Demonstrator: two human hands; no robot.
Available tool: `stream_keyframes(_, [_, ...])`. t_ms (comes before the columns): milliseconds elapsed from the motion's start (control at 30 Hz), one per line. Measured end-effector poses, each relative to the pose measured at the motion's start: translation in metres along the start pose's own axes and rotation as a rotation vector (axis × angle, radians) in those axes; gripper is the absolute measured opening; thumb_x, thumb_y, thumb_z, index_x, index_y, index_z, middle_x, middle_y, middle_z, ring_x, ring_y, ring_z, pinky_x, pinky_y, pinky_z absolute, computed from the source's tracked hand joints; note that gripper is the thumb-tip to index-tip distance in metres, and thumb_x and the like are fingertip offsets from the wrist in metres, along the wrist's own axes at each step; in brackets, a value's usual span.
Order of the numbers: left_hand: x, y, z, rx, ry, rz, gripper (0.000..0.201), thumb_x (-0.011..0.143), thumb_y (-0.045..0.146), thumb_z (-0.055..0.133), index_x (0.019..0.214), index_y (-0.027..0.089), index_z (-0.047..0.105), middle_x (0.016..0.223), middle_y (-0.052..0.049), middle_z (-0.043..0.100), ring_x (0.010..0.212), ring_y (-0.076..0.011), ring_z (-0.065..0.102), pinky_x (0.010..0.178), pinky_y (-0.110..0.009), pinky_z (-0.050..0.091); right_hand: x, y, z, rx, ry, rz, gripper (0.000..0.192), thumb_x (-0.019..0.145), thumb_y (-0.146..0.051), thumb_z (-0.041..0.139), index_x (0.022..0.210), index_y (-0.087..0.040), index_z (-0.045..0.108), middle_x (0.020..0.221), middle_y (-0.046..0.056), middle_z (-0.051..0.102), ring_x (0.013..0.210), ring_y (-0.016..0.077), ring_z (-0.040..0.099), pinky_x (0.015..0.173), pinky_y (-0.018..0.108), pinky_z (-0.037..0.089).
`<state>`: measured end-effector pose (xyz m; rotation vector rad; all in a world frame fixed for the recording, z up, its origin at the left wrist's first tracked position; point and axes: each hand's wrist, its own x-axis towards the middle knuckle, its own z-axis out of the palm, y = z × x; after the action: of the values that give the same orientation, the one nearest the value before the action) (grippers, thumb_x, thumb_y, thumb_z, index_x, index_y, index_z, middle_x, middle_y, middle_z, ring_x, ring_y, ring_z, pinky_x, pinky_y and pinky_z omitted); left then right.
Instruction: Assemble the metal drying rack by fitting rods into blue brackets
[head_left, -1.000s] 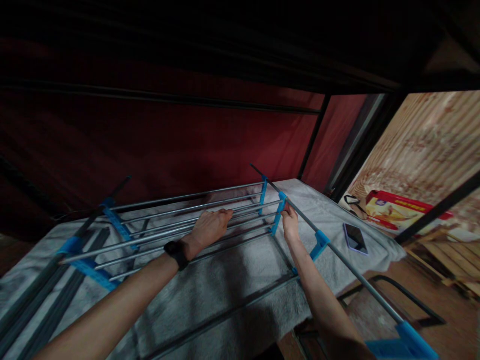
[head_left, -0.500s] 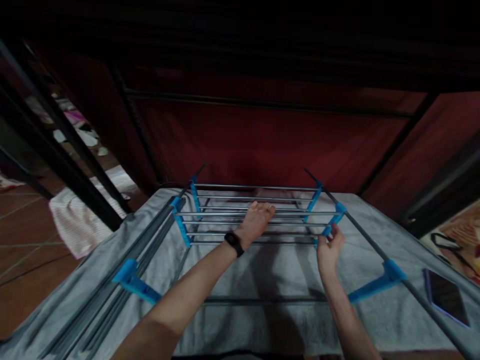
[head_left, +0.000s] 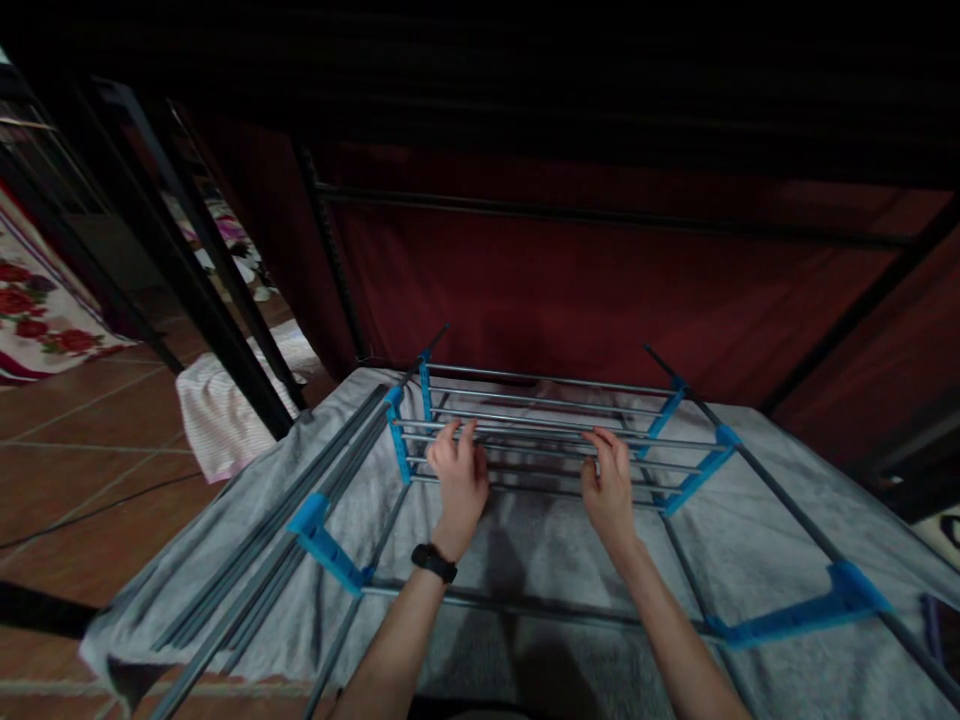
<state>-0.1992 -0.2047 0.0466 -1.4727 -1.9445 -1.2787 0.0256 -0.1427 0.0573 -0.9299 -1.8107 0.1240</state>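
A rack of grey metal rods with blue plastic brackets (head_left: 322, 540) lies across a grey cloth. My left hand (head_left: 459, 480), with a black band on its wrist, has its fingers curled over the rack's upper front rod (head_left: 532, 430) near the left end. Further right along that rod, my right hand (head_left: 609, 490) has its fingers bent over it as well. The thumbs are partly hidden. Beyond the hands, several parallel rods run between the left and right brackets. A blue bracket (head_left: 802, 610) sticks inward from the right side pole, nearer to me.
Loose grey rods (head_left: 277, 530) lie in a bundle left of the rack on the grey cloth (head_left: 787, 500). Black metal posts (head_left: 202, 290) stand at left, and a dark red curtain (head_left: 510, 280) hangs behind. A striped cloth (head_left: 225, 420) drapes over the tiled floor's side.
My left hand has moved left along the rod and now bends its fingers over it. My right hand has left the right bracket and moved inward to the rod. The view has swung left.
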Motion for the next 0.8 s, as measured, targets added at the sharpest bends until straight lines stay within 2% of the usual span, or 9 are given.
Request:
stream_keyframes(100, [-0.017, -0.029, -0.008, -0.131, 0.144, -0.277, 0.036, 0.089, 0.018, 0.051, 0.124, 0.017, 0.055, 0.124, -0.016, 0.054, 0.121, -0.0313, 0.050, 0.106, -0.052, 0.039, -0.001, -0.008, 0.016, -0.043, -0.044, -0.050, 0.043, 0.094, -0.013, 0.036, 0.131, -0.023, 0.056, 0.134, 0.012, 0.054, 0.129, 0.0239, 0.049, 0.107, 0.050, 0.043])
stream_keyframes(167, [-0.023, -0.047, -0.010, -0.176, 0.209, -0.370, 0.032, 0.086, 0.017, 0.051, 0.118, 0.018, 0.054, 0.121, -0.015, 0.054, 0.122, -0.0305, 0.048, 0.109, -0.051, 0.037, -0.003, -0.014, 0.026, -0.082, -0.056, -0.097, 0.042, 0.095, -0.012, 0.036, 0.130, -0.024, 0.057, 0.136, 0.011, 0.054, 0.129, 0.0238, 0.050, 0.107, 0.049, 0.042])
stream_keyframes(367, [-0.024, -0.083, -0.005, -0.260, 0.222, -0.568, 0.044, 0.081, 0.017, 0.054, 0.125, 0.020, 0.049, 0.125, -0.012, 0.051, 0.126, -0.0285, 0.045, 0.113, -0.051, 0.034, -0.011, -0.025, 0.039, -0.184, -0.110, -0.233, 0.044, 0.095, -0.009, 0.038, 0.133, -0.023, 0.056, 0.137, 0.010, 0.056, 0.126, 0.0246, 0.050, 0.105, 0.048, 0.041])
stream_keyframes(633, [0.004, -0.093, 0.004, -0.374, 0.309, -0.519, 0.053, 0.085, 0.023, 0.056, 0.137, 0.019, 0.046, 0.139, -0.015, 0.049, 0.135, -0.0278, 0.044, 0.120, -0.047, 0.029, 0.003, -0.038, 0.048, -0.228, -0.160, -0.347, 0.045, 0.094, -0.006, 0.039, 0.134, -0.020, 0.056, 0.136, 0.012, 0.057, 0.126, 0.0249, 0.049, 0.109, 0.048, 0.040])
stream_keyframes(800, [0.028, -0.102, 0.006, -0.479, 0.352, -0.550, 0.052, 0.083, 0.022, 0.057, 0.134, 0.018, 0.049, 0.136, -0.015, 0.055, 0.129, -0.0261, 0.051, 0.117, -0.043, 0.035, 0.021, -0.054, 0.067, -0.243, -0.309, -0.338, 0.047, 0.093, -0.007, 0.041, 0.136, -0.019, 0.057, 0.137, 0.013, 0.057, 0.127, 0.0255, 0.049, 0.110, 0.046, 0.042])
